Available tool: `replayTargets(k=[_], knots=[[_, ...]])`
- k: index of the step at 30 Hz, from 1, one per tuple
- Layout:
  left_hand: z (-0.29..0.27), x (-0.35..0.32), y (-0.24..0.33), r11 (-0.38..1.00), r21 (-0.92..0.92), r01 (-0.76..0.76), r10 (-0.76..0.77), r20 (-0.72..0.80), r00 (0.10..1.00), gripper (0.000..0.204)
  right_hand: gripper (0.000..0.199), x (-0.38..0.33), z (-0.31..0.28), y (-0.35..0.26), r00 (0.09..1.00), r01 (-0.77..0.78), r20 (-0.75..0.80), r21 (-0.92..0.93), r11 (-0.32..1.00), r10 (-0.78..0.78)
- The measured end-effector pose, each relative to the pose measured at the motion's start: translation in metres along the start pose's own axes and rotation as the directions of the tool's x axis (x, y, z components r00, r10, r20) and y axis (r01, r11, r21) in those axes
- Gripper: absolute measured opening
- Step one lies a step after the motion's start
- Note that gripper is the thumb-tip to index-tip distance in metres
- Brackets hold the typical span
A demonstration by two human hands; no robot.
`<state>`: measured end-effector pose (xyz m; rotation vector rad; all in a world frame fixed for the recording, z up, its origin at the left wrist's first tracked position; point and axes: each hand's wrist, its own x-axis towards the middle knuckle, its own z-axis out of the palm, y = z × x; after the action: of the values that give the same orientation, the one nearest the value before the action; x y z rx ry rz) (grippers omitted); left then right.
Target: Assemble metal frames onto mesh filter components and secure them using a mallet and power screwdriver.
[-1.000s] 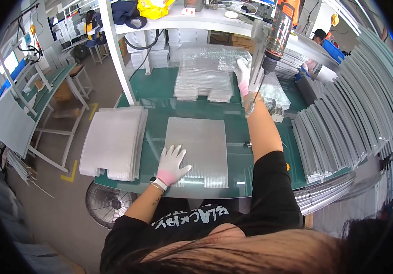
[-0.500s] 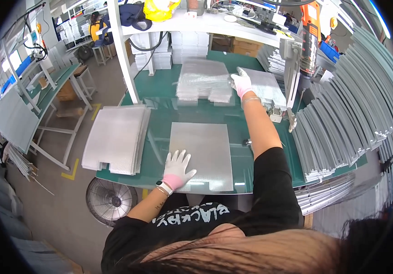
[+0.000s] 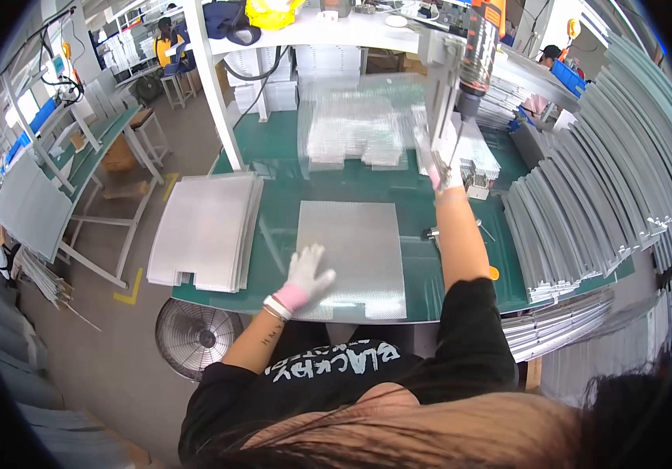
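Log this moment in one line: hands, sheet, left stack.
left hand: open, at left edge of sheet | right hand: partly hidden behind drill stand, grip unclear | sheet: flat on table | left stack: apart from sheet

The grey sheet (image 3: 359, 250) before the person looks finely textured with a soft sheen, metal or plastic being hard to tell. The green tabletop (image 3: 279, 191) is smooth and glossy. The see-through film (image 3: 336, 92) resembles shiny plastic. The left hand (image 3: 304, 275) wears matt, cloth-like covering; the black shirt (image 3: 476, 332) is matt cloth.
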<state>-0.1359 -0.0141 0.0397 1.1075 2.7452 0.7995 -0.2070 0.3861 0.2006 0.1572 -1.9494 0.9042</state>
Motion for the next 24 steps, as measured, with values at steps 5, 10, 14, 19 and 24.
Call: replayTargets(k=[5,10,14,19,24], knots=[[-0.075,-0.037,0.015,-0.099,-0.977,-0.188,-0.148,-0.172,0.974,0.071,0.041,-0.133,-0.034,-0.137,0.861,-0.502,0.118,0.357,0.788,0.495],[-0.102,-0.066,0.064,0.752,-0.657,0.054,-0.337,-0.312,0.888,0.073,0.061,-0.244,-0.061,-0.197,0.822,-0.566,0.252,0.249,0.786,0.511],[-0.078,-0.068,0.060,0.862,-0.439,0.252,-0.378,-0.227,0.898,0.075,0.074,-0.251,-0.072,-0.230,0.571,-0.754,0.460,-0.035,0.656,0.681],[-0.068,-0.054,0.064,0.913,-0.206,0.352,-0.380,-0.122,0.917,0.075,0.064,-0.260,-0.063,-0.208,0.679,-0.555,0.449,-0.202,0.807,0.580],[-0.054,-0.047,0.050,0.930,-0.082,0.359,-0.367,-0.147,0.918,0.077,0.064,-0.255,-0.047,-0.193,0.667,-0.587,0.405,-0.231,0.776,0.626]])
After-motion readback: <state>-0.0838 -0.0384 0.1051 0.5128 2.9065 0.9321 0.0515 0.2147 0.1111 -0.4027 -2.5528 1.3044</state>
